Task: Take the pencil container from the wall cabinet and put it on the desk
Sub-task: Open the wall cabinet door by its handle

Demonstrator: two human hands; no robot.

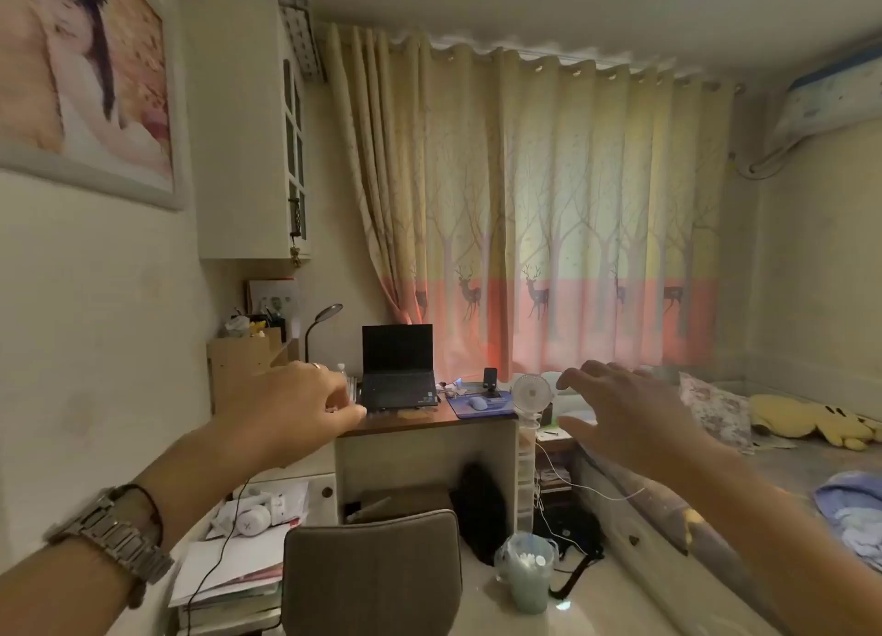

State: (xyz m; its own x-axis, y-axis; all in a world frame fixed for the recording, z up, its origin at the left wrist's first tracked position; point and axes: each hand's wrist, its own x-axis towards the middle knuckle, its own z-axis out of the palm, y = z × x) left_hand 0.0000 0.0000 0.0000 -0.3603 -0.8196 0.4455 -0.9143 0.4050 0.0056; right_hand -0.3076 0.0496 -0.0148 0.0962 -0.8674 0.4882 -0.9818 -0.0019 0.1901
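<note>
From the head camera, both arms are stretched forward with nothing in either hand; the left hand (305, 399) has its fingers loosely curled, thumb forward, and the right hand (630, 411) is spread wide, palm down. The wall cabinet (243, 124) hangs high on the left wall, above the far end of the desk (405, 418), and its glass-paned door looks closed; the pencil container cannot be seen, so by my reading it sits behind that door.

The step in hand is the approach and the opening of the door. To do it well, the person should go round the chair (372, 573) that stands between them and the desk, get close under the cabinet, and raise the left hand to the door's free edge, near the small charm hanging there; the pull should be gentle, with the right hand kept free to take the container upright. The laptop (398, 368), lamp (317, 330) and fan (531, 392) crowd the desk, so a bare patch near the front edge seems the safest landing place.
</note>
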